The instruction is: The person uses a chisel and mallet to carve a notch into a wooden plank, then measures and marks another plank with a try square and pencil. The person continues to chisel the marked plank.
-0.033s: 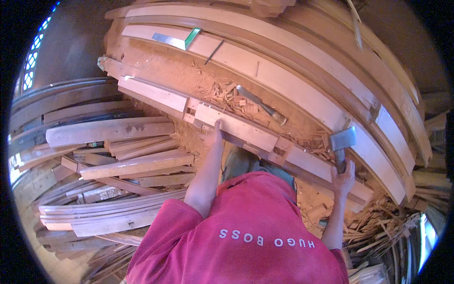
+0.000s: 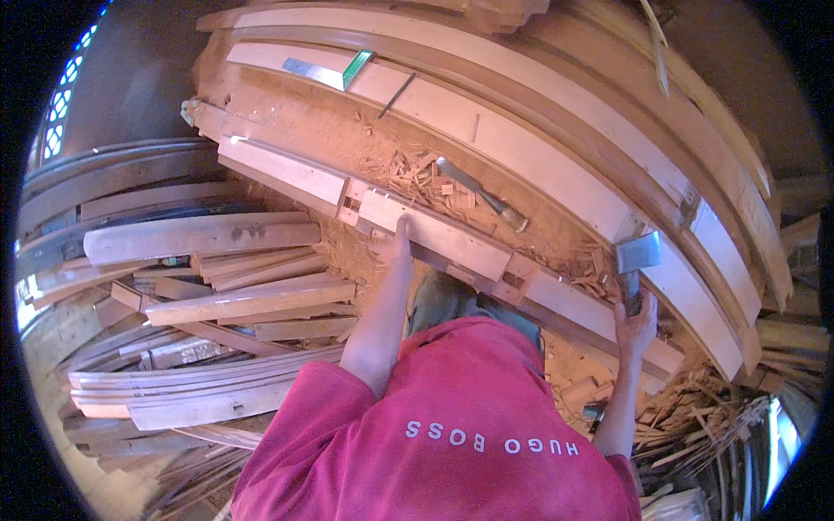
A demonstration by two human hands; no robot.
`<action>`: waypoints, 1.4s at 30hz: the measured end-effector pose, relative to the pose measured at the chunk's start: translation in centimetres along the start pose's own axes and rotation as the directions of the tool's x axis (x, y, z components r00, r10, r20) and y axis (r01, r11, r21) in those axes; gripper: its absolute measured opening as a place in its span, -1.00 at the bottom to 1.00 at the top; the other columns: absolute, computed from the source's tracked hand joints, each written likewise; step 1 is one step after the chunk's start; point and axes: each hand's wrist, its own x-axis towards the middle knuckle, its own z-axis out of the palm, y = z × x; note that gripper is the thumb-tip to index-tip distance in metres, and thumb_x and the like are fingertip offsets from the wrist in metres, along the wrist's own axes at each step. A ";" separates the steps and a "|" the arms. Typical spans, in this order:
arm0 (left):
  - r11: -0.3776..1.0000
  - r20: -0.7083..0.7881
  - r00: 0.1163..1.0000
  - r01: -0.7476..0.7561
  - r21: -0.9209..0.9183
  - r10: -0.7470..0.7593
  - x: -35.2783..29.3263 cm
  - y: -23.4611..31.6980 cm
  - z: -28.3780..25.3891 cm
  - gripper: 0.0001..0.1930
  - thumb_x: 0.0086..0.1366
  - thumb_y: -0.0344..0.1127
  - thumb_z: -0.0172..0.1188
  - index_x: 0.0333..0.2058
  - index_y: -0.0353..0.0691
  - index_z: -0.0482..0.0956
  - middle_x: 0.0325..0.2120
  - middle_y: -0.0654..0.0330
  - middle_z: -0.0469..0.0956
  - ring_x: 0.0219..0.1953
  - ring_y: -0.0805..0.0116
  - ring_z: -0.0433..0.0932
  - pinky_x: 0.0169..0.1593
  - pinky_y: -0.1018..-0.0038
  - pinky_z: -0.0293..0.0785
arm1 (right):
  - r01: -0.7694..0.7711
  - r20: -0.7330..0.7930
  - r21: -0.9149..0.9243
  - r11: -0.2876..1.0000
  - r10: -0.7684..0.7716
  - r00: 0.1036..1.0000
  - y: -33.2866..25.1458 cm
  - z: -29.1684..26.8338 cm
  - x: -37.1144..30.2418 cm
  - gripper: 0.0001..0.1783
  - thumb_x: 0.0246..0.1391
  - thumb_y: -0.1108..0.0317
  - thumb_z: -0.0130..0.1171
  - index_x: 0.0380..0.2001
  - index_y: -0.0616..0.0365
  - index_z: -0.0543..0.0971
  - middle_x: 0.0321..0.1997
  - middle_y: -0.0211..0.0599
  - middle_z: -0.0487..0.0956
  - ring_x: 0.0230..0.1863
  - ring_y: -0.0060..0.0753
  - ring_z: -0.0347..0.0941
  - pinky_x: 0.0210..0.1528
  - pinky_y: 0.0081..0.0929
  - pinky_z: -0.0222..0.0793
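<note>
A: Where is the long pale wooden beam with dark square cut-outs (image 2: 452,239)?
B: Right in front of the wearer, running aslant from upper left to lower right; one cut-out lies just left of the left hand (image 2: 395,246), another farther along to the right.
A: And how is that hand set?
B: Against the beam's near edge, fingertips up on the pale top face; whether the fingers curl underneath I cannot tell.
A: The right hand (image 2: 637,323)?
B: Wrapped around the short dark handle of a tool with a broad, flat grey metal head (image 2: 639,252); the head is uppermost, near the beam's right-hand part.
A: What lies just beyond the beam?
B: A chisel with a grey metal blade and brown handle (image 2: 479,193); it lies slantwise, just beside a heap of small tan wood chips (image 2: 408,176).
A: Farther out?
B: A long, broad, pale plank (image 2: 539,161); on it rest a green and silver metal try square (image 2: 337,80) and a thin dark straight rod (image 2: 397,95), the rod lying crosswise.
A: And to the left?
B: Loose stacks of greyish and brown timber pieces (image 2: 204,239); at the lower right, splintered tan offcuts (image 2: 686,408).
</note>
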 end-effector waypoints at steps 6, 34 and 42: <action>0.946 -0.022 0.984 0.164 -0.280 -0.177 -1.7 3.4 3.6 0.31 -0.02 0.04 0.57 0.40 -0.48 -0.21 0.36 -0.15 0.18 0.32 0.03 0.29 0.37 0.24 0.25 | -0.023 0.067 -0.128 0.992 0.032 0.997 4.9 -0.6 5.3 -0.46 -0.06 0.24 0.40 0.03 0.05 0.53 -0.07 -0.12 0.58 -0.12 0.13 0.55 -0.08 -0.05 0.45; 0.732 0.530 0.847 0.390 -0.559 -0.047 9.3 -3.2 0.9 -0.35 0.12 -0.02 0.52 0.10 -0.20 0.50 0.04 0.11 0.58 0.03 0.14 0.59 0.05 0.15 0.59 | -0.620 0.715 0.633 -0.464 0.657 0.239 9.4 11.1 -11.1 0.12 -0.02 -0.44 0.23 0.46 -0.26 -0.01 0.46 -0.11 -0.01 0.40 0.06 0.12 0.24 0.16 0.30; 0.827 0.239 0.966 0.059 -0.559 0.093 -0.6 7.6 -0.9 -0.62 0.10 -0.25 0.55 -0.32 -0.25 0.48 -0.44 0.21 0.57 -0.56 0.40 0.50 -0.52 0.48 0.42 | -0.488 0.698 0.714 -0.502 0.556 0.451 10.3 8.7 -6.9 -0.22 0.25 -0.37 -0.07 0.34 -0.11 0.28 0.36 -0.10 0.34 0.34 0.08 0.29 0.31 0.22 0.28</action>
